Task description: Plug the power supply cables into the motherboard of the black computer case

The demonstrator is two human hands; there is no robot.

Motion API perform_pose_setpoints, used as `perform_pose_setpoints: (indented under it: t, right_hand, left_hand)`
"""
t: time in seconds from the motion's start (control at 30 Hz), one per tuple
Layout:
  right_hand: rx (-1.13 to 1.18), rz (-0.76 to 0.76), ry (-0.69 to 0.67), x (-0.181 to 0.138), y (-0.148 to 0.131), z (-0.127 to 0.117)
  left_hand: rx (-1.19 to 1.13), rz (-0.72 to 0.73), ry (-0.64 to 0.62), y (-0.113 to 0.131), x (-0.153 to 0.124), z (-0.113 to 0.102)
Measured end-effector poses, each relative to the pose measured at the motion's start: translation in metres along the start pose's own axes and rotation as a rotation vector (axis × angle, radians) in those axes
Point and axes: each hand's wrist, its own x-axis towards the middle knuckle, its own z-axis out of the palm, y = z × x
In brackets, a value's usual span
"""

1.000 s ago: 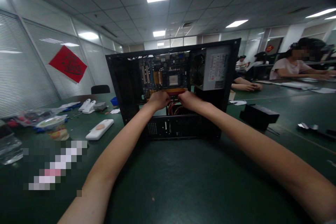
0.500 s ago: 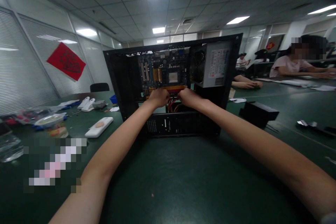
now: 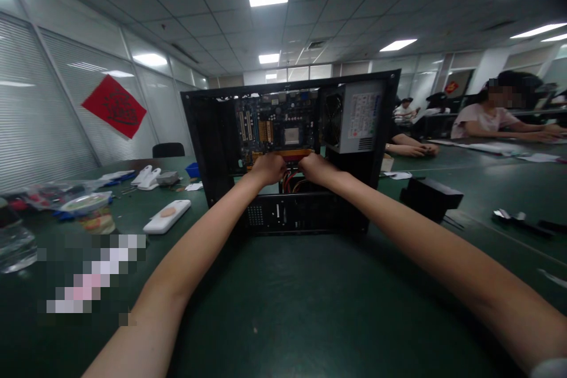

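Note:
An open black computer case (image 3: 208,147) stands upright on the dark green table (image 3: 287,307), its motherboard (image 3: 277,127) and grey power supply (image 3: 358,115) facing me. Both my arms reach into it. My left hand (image 3: 268,168) and my right hand (image 3: 316,166) are curled side by side at the yellow-orange slots (image 3: 290,153) along the board's lower edge, fingers pressed onto something there that I cannot make out. Red cables (image 3: 290,183) hang just below the hands.
A white flat device (image 3: 168,216), a lidded cup (image 3: 91,212), a water bottle (image 3: 15,245) and small white parts (image 3: 148,177) lie to the left. A black box (image 3: 432,196) sits to the right. Other people sit at the far right end.
My hands stay at the same slot; only the view has shifted slightly.

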Motion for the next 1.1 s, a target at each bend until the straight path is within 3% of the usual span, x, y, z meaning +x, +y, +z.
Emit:
perform_pose_setpoints:
  t: [0.27, 0.73, 1.0, 1.1]
  right_hand:
    - [-0.008, 0.057, 0.090, -0.004, -0.003, -0.003]
    - [-0.077, 0.037, 0.104, -0.001, -0.003, -0.001]
    - [-0.055, 0.028, 0.097, -0.002, -0.003, -0.005]
    - [-0.059, 0.029, 0.111, -0.007, -0.009, -0.012]
  left_hand:
    - [-0.018, 0.059, 0.057, -0.002, 0.002, 0.004]
    - [-0.062, 0.054, 0.084, -0.005, 0.009, 0.017]
    - [-0.111, -0.029, 0.007, -0.002, 0.009, 0.010]
    - [-0.138, -0.044, 0.031, -0.003, 0.007, 0.008]
